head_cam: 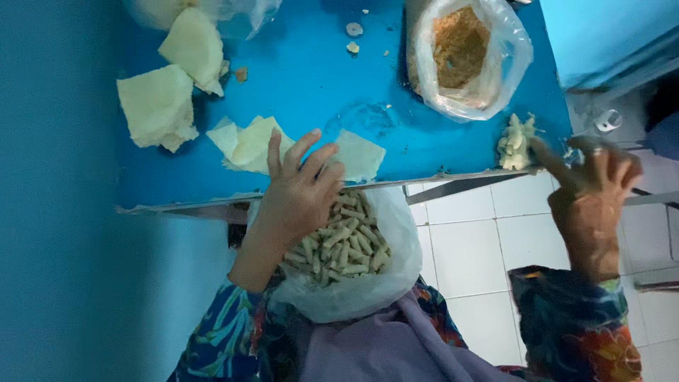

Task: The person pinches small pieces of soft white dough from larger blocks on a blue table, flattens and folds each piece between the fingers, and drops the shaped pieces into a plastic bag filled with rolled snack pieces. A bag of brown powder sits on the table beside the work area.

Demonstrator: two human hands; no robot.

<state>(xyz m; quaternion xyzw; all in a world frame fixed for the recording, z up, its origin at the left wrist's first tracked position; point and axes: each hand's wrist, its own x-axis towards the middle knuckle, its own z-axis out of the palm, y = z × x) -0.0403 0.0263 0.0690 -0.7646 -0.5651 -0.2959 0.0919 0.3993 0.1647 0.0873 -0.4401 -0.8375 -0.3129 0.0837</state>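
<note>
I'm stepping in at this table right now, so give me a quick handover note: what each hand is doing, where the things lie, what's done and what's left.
Left hand: open, fingers spread, resting at the table edge over the clear bag of rolled pieces in the lap; nothing in its grip.
Right hand: at the table's right end, fingers touching the pale lump of filling.
On the blue table: cut wrapper squares just ahead of the left hand, two wrapper stacks further left, an open bag of brown crumbs further back.
Done: many rolled pieces already bagged.
Left: the wrappers and the filling lump remain unused.
</note>
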